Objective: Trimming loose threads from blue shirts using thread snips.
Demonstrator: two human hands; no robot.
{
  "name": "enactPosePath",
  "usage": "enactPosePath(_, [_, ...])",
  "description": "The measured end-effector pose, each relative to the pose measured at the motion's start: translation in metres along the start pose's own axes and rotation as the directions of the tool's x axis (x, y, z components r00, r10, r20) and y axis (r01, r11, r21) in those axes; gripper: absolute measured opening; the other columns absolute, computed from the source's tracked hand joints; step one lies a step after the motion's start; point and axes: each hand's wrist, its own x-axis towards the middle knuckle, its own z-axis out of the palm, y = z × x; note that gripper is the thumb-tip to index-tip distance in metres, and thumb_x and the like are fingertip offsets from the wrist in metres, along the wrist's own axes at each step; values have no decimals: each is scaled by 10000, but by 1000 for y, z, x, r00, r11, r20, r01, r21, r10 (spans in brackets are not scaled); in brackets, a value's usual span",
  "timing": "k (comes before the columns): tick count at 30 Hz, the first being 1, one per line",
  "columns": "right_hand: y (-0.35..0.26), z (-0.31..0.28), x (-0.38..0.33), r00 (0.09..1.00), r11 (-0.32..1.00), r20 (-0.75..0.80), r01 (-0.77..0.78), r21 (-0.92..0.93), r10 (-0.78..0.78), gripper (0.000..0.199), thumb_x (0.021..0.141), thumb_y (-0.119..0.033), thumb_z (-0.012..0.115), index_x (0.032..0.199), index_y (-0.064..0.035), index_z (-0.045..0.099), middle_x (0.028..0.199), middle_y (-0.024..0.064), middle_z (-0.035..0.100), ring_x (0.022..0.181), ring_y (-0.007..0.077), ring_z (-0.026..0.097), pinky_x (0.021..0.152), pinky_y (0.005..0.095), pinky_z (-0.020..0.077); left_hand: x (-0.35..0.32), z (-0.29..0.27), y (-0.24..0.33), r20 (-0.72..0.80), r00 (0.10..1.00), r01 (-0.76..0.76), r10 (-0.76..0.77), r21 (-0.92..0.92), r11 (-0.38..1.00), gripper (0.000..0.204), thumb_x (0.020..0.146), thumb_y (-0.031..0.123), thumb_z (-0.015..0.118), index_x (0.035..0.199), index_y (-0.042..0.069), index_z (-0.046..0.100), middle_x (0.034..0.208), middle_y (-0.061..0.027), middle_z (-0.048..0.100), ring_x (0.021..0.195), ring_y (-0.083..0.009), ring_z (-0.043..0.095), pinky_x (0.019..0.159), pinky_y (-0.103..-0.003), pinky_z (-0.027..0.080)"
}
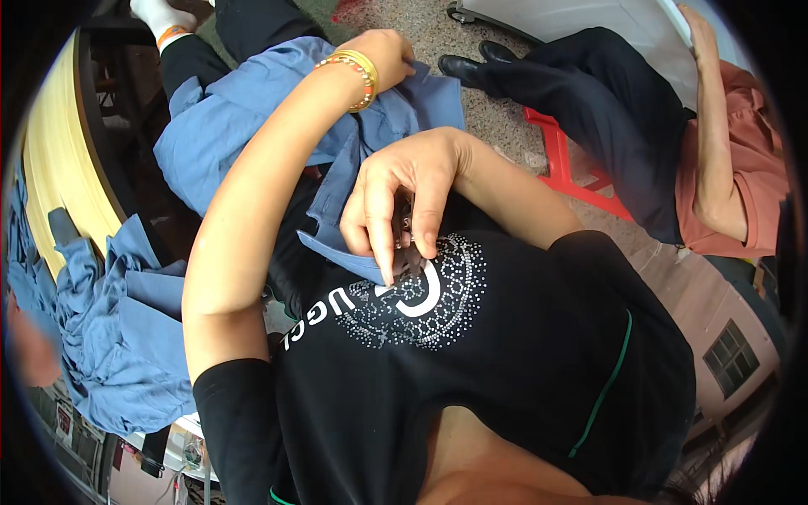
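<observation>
A blue cloth garment point(252, 109) lies across my lap, with one folded strip, like a collar or cuff, reaching up to my chest. My left hand point(379, 61), with gold and beaded bangles on its wrist, is closed on the far edge of the garment. Close to my chest, my right hand point(408, 189) is bent downward. Its fingers are curled around a small dark metal tool point(407, 244) that looks like thread snips, mostly hidden by the fingers. The fingertips are beside the near end of the blue strip point(341, 252).
More blue garments point(126, 328) are heaped at the left, near a pale yellow board point(63, 151). At the right, a person in a coral top point(741, 168) sits with legs stretched out, one hand on a white bin's rim point(682, 25). A red plastic stool point(560, 160) stands there.
</observation>
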Motion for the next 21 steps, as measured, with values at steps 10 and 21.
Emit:
enactPosePath(10, [-60,22,-38,707,885,-609,52,-462,-359,381,800,-105,829,1130,59,734,1001,103,691,815,124,607,704,246,480,-132,-66,-7,-165,938,-65,-304,-948,312,259,959,144,681,1145,-29,731,1095,-79,746,1011,-101,675,916,-235,504])
enactPosePath(21, [-36,-1,-2,412,268,-516,-524,-808,-751,396,813,-35,801,1202,-84,745,856,2,588,685,50,496,605,204,402,-172,-18,-9,-257,807,-341,-532,-938,-66,225,980,129,664,1163,12,723,1079,-55,745,996,-111,684,922,-252,506])
